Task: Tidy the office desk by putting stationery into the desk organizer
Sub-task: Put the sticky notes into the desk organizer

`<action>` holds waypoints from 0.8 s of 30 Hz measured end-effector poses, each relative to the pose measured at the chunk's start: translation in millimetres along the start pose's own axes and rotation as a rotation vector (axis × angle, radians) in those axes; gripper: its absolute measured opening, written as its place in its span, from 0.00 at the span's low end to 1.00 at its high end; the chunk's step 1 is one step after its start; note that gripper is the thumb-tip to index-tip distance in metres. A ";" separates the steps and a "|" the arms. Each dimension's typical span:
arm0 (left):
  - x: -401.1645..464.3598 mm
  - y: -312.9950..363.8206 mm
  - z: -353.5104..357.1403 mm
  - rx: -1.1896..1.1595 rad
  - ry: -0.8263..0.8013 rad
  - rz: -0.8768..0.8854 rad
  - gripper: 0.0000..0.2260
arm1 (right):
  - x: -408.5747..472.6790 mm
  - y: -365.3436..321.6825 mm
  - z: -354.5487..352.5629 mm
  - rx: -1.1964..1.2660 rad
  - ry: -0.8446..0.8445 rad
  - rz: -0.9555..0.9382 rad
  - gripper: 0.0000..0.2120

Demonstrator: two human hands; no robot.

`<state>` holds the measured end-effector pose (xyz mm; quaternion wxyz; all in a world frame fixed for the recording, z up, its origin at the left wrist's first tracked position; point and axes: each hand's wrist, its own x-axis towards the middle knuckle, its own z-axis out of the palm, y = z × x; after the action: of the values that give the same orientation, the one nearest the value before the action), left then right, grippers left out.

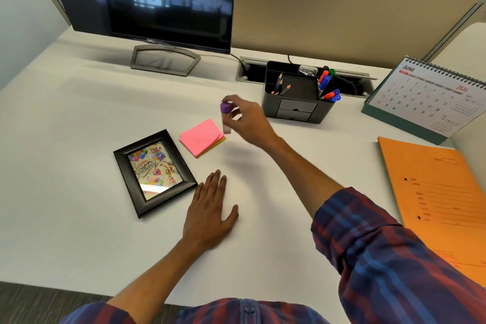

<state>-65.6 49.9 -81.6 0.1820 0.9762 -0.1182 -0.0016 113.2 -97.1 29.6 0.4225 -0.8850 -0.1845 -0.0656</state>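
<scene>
Desk organizer [294,102], right of frame centre: a dark, boxy plastic caddy with two small drawers in its front face. Its left compartment holds pencils [280,85] leaning tips-up; its right compartment holds a cluster of markers [327,84] with blue, red and green caps; a rear compartment holds what appear to be metal clips [306,70], too small to identify with certainty.

Right hand [249,119], centre of frame, raised above the desk [79,118] to the left of the organizer. Its fingers [231,102] pinch a glue stick [226,118], a slender cylinder with a rounded purple cap and a pale, blurred body. The long axis stands nearly upright, cap toward the top of the frame, lower end hanging over the far corner of the sticky notes [202,137]. The stick is clear of the desk and apart from the organizer.

Left hand [210,208], lower centre, lies palm-down on the desk, fingers straight and slightly spread, holding nothing, just beside the lower right corner of the picture frame [153,172].

Sticky notes: a square pad, pink top sheet, yellow and orange layers at the edge, flat on the desk. Picture frame: black moulded rectangle with a glossy birthday print, lying flat and turned at an angle. Desk: smooth, matte white surface. Upper left, a dark-screened monitor [147,0] on a grey arched stand. Right edge, a spiral-bound calendar [431,95] and a flat orange folder [441,197].
</scene>
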 end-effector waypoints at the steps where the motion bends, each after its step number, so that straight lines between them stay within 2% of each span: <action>1: 0.1 0.0 0.0 0.002 -0.001 -0.001 0.34 | 3.0 2.1 -7.4 0.004 0.048 0.025 0.15; 7: 0.3 0.6 -0.2 -0.007 0.003 -0.002 0.34 | 26.5 19.1 -55.5 -0.089 0.351 0.065 0.15; 12: 0.8 0.7 0.7 -0.005 0.015 -0.001 0.33 | 44.8 36.7 -92.0 -0.160 0.471 0.101 0.13; 20: 0.4 1.5 0.5 -0.009 0.009 -0.007 0.33 | 69.6 59.2 -110.1 -0.343 0.396 0.155 0.11; 24: -0.2 1.7 -0.3 -0.009 0.007 -0.011 0.33 | 75.5 62.9 -104.5 -0.401 0.326 0.242 0.14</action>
<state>-66.2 48.5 -80.7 0.1867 0.9760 -0.1122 0.0005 211.1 -193.4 70.9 0.2677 -0.9442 0.0094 -0.1915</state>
